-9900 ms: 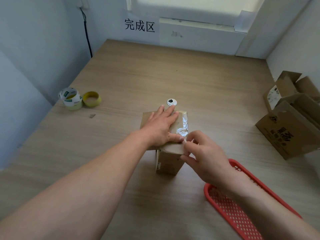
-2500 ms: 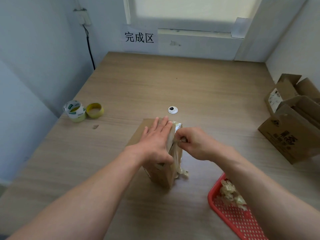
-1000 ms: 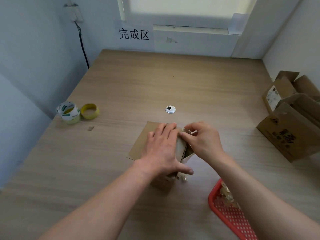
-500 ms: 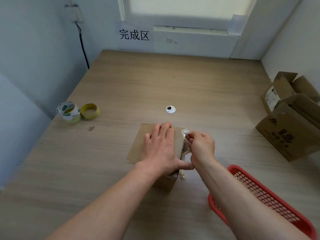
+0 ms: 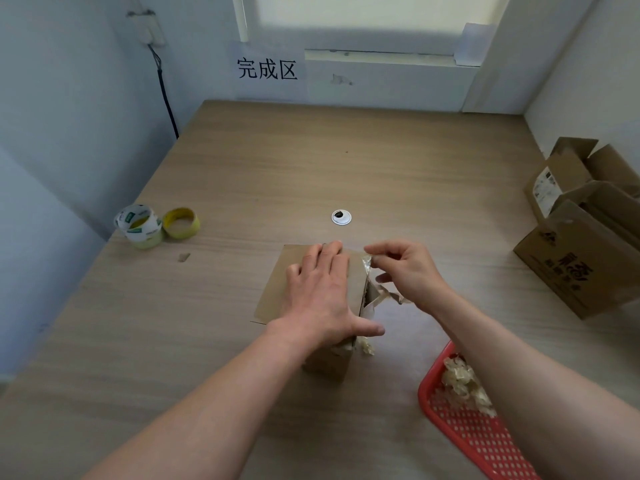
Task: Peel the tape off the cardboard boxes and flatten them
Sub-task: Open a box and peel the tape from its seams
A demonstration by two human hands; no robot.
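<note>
Since half a second ago, my right hand [image 5: 408, 275] has drawn outward from the small brown cardboard box [image 5: 311, 289], and the strip of clear, crinkled packing tape [image 5: 381, 292] now stands off the box's right edge.

Head view, all places given from that box. My left hand [image 5: 322, 299] lies flat on the box's top panel, fingers extended and together, thumb hooked over the near right corner; it grips nothing and only presses the box to the pale wood-grain table [image 5: 242, 161]. My right hand, just right of the box, is mostly closed: thumb and forefinger pinch the tape's upper end at the far right corner, the remaining fingers curled loosely. The tape trails down from the pinch along the right edge, where a seam gapes open. A shred of tape hangs at the near right corner.

Near and right of the box, a red perforated plastic basket [image 5: 460, 427] holds a wad of crumpled removed tape [image 5: 464, 386]. Far right, several larger brown cardboard boxes [image 5: 581, 230] stand unflattened, some with flaps open. Far left lie three rolls of tape with yellowish cores [image 5: 156, 223].

Progress, as judged: this box is partly stripped and one strip is coming free; flattening it, and treating the boxes at right, remain.
</note>
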